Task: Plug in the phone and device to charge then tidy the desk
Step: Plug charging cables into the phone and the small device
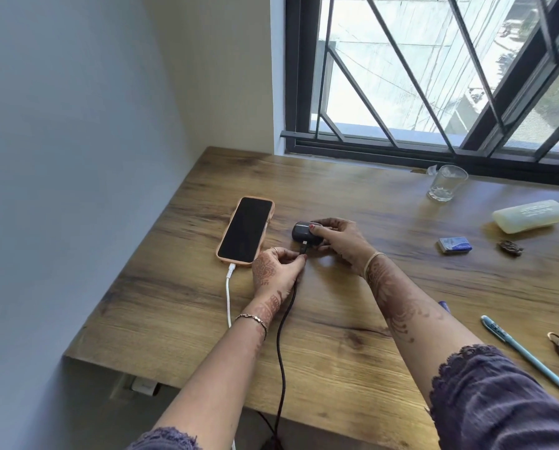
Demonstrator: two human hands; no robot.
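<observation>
1. Left hand (273,271): thumb and fingertips pinch the plug (303,247) of the black cable (283,336). The plug tip is at the near edge of the device (301,230). I cannot tell whether it is fully seated.
2. Right hand (340,238): the fingers are curled over the small dark device, gripping it and holding it down on the desk (206,336).
3. Step in hand (my judgement): seating the plug in the device's port.
   - Keep the pinch close to the plug head, not back on the cord.
   - Push straight along the line of the port, with no rocking.
   - Let the right hand brace the device against the push so it does not skid towards the window.
   - If the plug resists, realign it rather than force it.
   - The cable runs slack off the near desk edge; keep that slack so it does not drag the light device afterwards.
4. Phone (245,229): lies face up with a dark screen, just left of the left hand. The white cable (228,297) is plugged into its near end and runs off the near edge. That half of the charging looks done.
5. Further right and well apart from the hands, probably for the tidy-up: a glass (447,182) by the window, a translucent case (531,216), a small blue box (455,245) and a pen (524,352).
</observation>
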